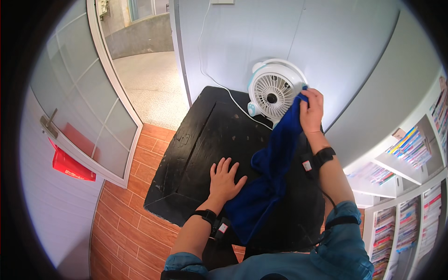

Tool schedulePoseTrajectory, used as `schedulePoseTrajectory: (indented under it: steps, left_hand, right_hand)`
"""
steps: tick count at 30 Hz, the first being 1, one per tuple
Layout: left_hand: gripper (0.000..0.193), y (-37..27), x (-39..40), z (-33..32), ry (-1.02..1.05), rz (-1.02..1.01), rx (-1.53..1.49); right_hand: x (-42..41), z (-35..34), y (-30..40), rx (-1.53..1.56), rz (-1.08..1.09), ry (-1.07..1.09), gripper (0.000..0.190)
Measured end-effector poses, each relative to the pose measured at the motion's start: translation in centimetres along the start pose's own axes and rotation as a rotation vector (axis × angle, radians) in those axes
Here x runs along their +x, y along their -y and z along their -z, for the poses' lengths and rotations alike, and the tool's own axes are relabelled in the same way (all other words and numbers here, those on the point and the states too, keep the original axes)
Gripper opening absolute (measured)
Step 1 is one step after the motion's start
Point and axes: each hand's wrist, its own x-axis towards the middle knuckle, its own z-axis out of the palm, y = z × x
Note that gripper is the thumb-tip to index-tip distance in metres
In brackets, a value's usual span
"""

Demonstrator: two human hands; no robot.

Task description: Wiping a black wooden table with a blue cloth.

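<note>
A white and light-blue fan (271, 92) with a round grille and a curved handle stands at the back of a black wooden table (217, 136), against the wall. My right hand (312, 110) grips one end of a dark blue cloth (276, 164) at the fan's right rim. From there the cloth hangs down and trails over the table towards me, its lower end lying near the front edge. My left hand (225, 180) rests flat on the tabletop with fingers spread, left of the cloth, holding nothing.
The fan's white cable (227, 90) runs over the table and up the wall. A glazed door (84, 87) stands ajar at the left, with a red bag (73, 166) at its handle side. White shelves (399, 178) full of books are at the right. The floor is wood-patterned tile (140, 224).
</note>
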Motion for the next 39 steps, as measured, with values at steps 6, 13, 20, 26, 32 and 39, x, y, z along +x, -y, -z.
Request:
schedulePoseTrajectory:
  steps: [6, 13, 20, 26, 32, 39]
  left_hand:
    - [0.060, -0.1, -0.1, -0.1, 0.007, 0.008, -0.015]
    - [0.058, 0.2, -0.1, -0.3, -0.038, -0.014, 0.010]
    - [0.060, 0.1, 0.1, 0.0, 0.008, 0.005, -0.014]
    - [0.060, 0.1, -0.1, -0.1, 0.002, 0.000, -0.018]
    - [0.058, 0.3, -0.1, -0.5, -0.050, -0.028, 0.007]
    - [0.057, 0.4, -0.1, -0.4, -0.047, -0.017, 0.004]
  right_hand:
    - [0.6, -2.6, 0.8, -0.195, 0.149, 0.209, 0.022]
    - [-0.9, -2.6, 1.3, -0.298, 0.145, 0.212, 0.016]
    - [-5.4, -1.1, 0.5, -0.162, 0.050, 0.260, 0.013]
    - [-11.0, 1.4, 0.1, -0.064, -0.021, 0.458, 0.014]
    - [-17.9, 2.6, 1.2, -0.075, -0.050, 0.620, 0.031]
    - [-18.2, 2.7, 1.9, -0.103, -0.111, 0.617, 0.038]
